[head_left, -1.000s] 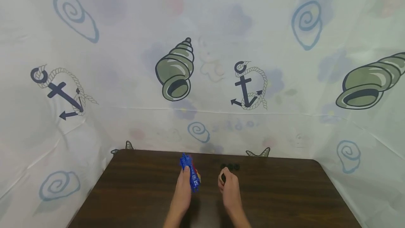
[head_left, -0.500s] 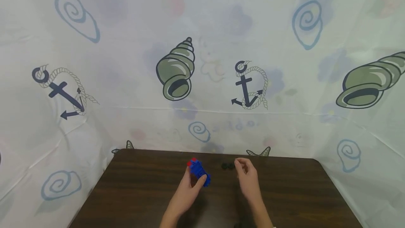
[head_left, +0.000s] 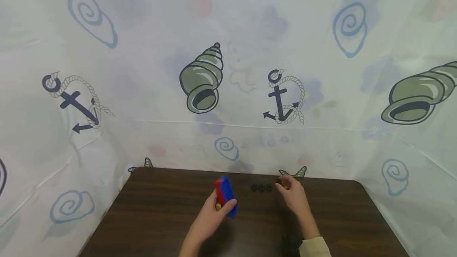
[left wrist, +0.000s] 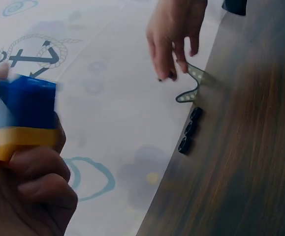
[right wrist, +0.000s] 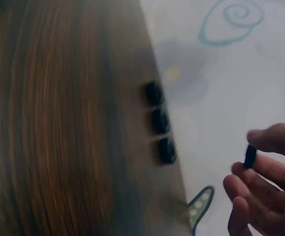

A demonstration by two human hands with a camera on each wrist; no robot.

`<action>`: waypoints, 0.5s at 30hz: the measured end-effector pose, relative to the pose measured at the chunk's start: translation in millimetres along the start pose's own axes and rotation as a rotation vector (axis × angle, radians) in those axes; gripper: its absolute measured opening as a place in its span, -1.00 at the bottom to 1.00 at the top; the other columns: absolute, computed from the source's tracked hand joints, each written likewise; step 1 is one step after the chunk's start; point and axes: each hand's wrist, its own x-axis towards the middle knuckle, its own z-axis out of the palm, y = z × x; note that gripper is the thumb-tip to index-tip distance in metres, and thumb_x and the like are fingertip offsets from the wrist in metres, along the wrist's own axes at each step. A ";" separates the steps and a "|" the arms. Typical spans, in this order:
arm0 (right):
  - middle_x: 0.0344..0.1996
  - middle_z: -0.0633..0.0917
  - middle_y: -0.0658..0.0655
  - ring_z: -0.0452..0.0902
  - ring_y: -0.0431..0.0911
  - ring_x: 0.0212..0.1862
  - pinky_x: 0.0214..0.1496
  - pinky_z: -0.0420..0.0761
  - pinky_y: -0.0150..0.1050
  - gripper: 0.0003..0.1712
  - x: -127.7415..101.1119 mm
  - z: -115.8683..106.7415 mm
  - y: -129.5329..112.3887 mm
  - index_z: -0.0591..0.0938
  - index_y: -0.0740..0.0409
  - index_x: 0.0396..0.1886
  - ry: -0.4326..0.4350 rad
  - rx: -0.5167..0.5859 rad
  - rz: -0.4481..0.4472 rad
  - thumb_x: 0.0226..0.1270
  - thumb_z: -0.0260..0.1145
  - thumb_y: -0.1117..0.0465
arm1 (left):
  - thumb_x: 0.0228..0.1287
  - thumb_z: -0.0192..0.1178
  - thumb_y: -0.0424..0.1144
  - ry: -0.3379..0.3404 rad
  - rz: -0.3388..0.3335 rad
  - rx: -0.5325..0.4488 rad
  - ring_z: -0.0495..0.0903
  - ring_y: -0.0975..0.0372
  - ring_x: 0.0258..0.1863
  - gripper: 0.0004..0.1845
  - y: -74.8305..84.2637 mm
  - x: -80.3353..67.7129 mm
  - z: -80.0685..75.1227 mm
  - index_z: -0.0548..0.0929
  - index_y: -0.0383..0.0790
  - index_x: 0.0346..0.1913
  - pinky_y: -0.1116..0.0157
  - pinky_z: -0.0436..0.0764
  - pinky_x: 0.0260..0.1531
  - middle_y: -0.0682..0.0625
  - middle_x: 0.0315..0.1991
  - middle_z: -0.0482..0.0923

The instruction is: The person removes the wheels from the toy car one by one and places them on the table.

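Observation:
My left hand point(head_left: 218, 209) grips a blue, red and yellow block toy point(head_left: 225, 198) above the middle of the dark wooden table point(head_left: 157, 213). The left wrist view shows that toy point(left wrist: 26, 115) held by curled fingers point(left wrist: 39, 172). A little to the right, my right hand point(head_left: 285, 187) hovers near the table's far edge. Its thumb and fingers pinch a small black round piece point(right wrist: 250, 156). Three more small black pieces point(head_left: 262, 187) lie in a row on the table just left of that hand. They also appear in the right wrist view as black pieces point(right wrist: 160, 121) by the table edge.
A white sheet printed with shells, anchors and spirals point(head_left: 201, 82) hangs behind and around the table. A starfish print point(head_left: 294, 171) sits just past the far edge. A beige sleeve point(head_left: 314, 247) covers the right forearm.
My right hand has moved away from the toy, to the right and toward the far edge, with a black piece in it. My left hand has turned the toy, so its red side shows.

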 end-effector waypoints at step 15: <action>-0.28 0.63 0.06 0.47 -0.04 -0.41 -0.41 0.39 -0.12 -0.62 29.9 10.4 31.6 0.67 0.06 0.21 -0.191 -0.275 0.057 0.51 0.44 0.07 | 0.70 0.10 0.06 -0.083 0.067 0.030 0.66 0.11 0.02 -0.48 4.1 -2.0 0.8 0.45 -0.31 0.37 0.18 0.71 0.02 -0.17 0.13 0.65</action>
